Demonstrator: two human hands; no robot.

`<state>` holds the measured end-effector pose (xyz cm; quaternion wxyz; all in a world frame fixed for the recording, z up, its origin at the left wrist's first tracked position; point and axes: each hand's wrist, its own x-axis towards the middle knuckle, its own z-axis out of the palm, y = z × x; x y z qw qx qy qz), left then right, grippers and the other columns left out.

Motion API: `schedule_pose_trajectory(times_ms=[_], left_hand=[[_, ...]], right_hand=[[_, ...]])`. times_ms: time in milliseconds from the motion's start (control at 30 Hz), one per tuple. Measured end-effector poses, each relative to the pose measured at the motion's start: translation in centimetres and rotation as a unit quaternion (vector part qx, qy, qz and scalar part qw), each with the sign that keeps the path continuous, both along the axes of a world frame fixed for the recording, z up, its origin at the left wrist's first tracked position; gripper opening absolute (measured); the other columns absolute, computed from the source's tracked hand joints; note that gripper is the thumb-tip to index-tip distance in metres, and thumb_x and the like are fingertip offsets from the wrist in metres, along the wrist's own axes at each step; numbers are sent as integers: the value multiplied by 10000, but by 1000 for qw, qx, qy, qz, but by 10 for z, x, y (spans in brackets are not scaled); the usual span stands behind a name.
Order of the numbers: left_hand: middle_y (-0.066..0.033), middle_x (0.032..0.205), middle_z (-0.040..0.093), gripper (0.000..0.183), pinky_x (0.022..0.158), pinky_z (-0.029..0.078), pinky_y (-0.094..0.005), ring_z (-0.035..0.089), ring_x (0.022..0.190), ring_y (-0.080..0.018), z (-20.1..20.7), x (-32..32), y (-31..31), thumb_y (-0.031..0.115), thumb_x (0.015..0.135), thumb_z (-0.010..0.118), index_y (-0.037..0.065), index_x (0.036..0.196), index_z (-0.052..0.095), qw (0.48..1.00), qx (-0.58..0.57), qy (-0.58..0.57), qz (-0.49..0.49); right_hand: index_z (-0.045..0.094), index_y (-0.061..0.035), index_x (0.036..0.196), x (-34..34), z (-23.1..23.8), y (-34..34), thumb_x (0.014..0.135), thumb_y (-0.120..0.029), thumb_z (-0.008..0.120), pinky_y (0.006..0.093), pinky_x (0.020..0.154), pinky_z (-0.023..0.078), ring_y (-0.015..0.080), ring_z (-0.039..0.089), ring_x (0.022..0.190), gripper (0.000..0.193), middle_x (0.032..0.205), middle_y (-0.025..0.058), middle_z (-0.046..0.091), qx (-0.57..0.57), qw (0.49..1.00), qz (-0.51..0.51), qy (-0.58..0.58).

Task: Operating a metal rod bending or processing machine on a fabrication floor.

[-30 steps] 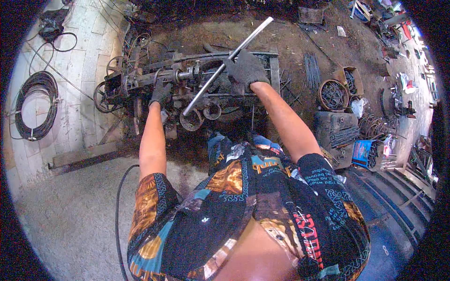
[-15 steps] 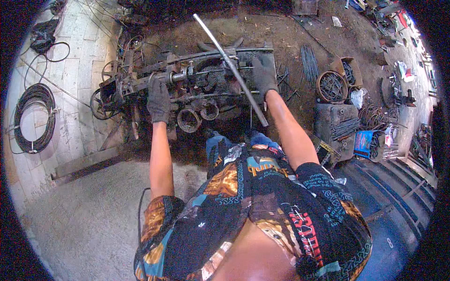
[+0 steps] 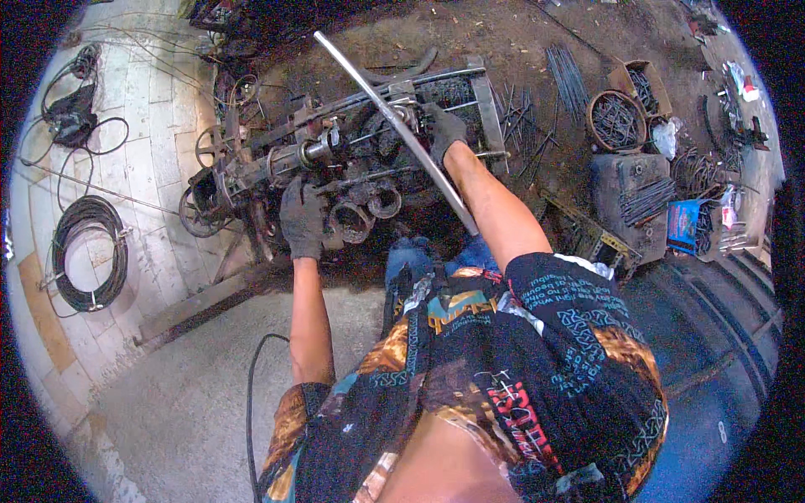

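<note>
- left hand (image 3: 302, 220): dark work glove, forearm bare, arm stretched nearly straight forward, fingers curled down, looks closed in a grip
- right hand (image 3: 443, 130): gloved too, arm reaching further out, elbow slightly bent; grip probably closed, fingers partly hidden

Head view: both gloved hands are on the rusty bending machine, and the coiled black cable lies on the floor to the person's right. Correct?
Not quite. The head view shows the coiled black cable on the floor to the person's left, not right. The rest holds: the gloved left hand and right hand are on the rusty machine.
</note>
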<state>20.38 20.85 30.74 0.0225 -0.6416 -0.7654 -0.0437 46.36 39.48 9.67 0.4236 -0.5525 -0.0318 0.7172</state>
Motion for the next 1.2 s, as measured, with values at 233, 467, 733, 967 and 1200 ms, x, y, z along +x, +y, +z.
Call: schedule_pose_trajectory(times_ms=[233, 467, 733, 967, 1200], left_hand=[[-216, 1341, 555, 394, 1075, 386, -410, 501, 1272, -347, 27, 9, 23, 230, 991, 485, -20, 1284, 564, 992, -83, 93, -18], [-199, 1337, 566, 408, 1041, 404, -416, 533, 1234, -337, 12, 28, 55, 221, 985, 503, 29, 1344, 534, 991, -11, 49, -126], [-218, 1406, 485, 422, 1057, 405, -431, 470, 1293, -387, 27, 82, 127, 221, 937, 567, -17, 1282, 518, 985, 40, 19, -166], [-269, 1490, 351, 567, 1137, 279, -450, 351, 1378, -394, 31, 144, 166, 315, 988, 509, -31, 1423, 402, 989, -10, -132, -73], [-303, 1544, 205, 738, 1155, 257, -440, 243, 1425, -435, 15, 161, 171, 391, 948, 568, -75, 1456, 306, 990, -31, -130, -52]], right_hand=[[607, -51, 979, 131, 111, 34, 942, -241, 503, 410, 693, 499, 232, 583, 844, 220, 884, 103, 623, 126, 942, -295, 96], [502, -116, 811, 257, 54, 27, 898, -169, 557, 331, 480, 412, 172, 469, 520, 116, 620, 10, 436, 177, 963, -189, -72], [630, -54, 915, 320, -101, -141, 853, -171, 571, 401, 533, 505, 236, 621, 610, 145, 731, 105, 632, 343, 561, 417, -627], [675, -83, 1113, 291, -155, -163, 825, -367, 643, 430, 793, 521, 330, 671, 916, 406, 1035, 168, 695, -55, 737, 474, -479], [685, -97, 1069, 254, -123, -55, 772, -302, 698, 415, 837, 510, 354, 660, 978, 361, 1065, 151, 701, 21, 839, 240, -487]])
